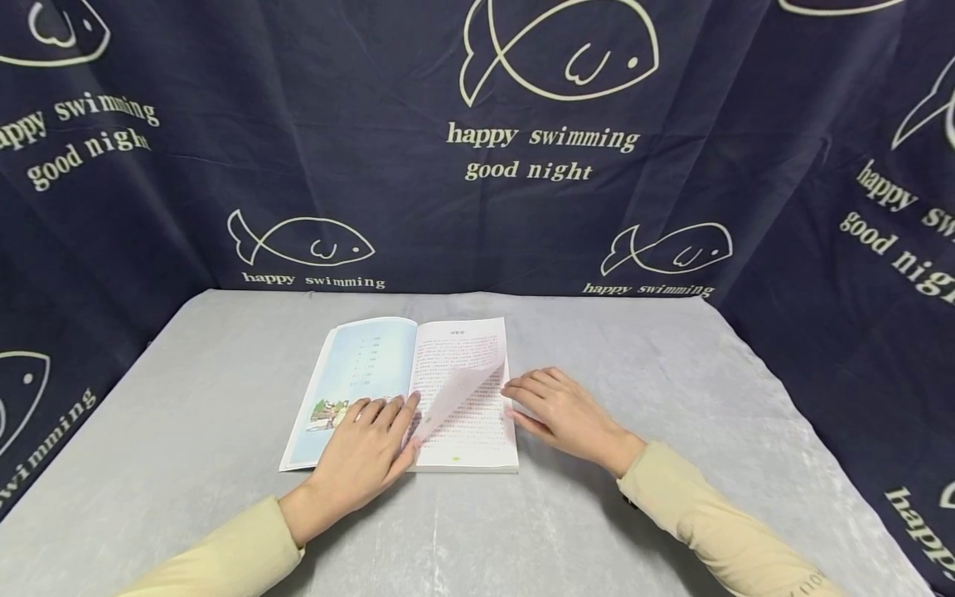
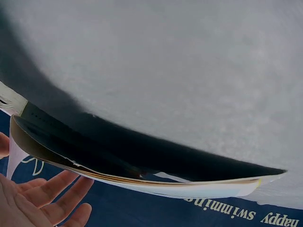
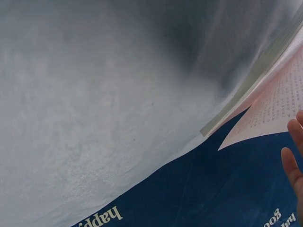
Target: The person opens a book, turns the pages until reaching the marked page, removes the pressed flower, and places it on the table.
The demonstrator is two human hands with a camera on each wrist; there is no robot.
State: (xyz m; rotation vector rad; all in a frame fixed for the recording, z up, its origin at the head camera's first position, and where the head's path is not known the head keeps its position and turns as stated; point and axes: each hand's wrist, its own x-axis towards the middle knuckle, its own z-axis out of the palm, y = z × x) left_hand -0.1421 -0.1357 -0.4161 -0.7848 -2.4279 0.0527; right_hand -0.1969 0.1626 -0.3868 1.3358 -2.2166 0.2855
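one book (image 1: 395, 365) — left hand (image 1: 366, 452) atop

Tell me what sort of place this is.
Possibly a makeshift recording booth, though the wider room is out of view: dark blue fish-print fabric hangs behind and along both sides of a grey-topped table, on which an open book lies.

A draped booth (image 1: 358, 157) is framing this spot; the kind of room beyond it cannot be told. Dark blue cloth (image 1: 418, 199) is hanging at the back and along both sides, bearing pale fish outlines (image 1: 578, 65) and the lettering (image 1: 543, 137) "happy swimming" and "good night." A light grey surface (image 1: 656, 348) is filling the space between the sides, its far edge running up to the cloth.
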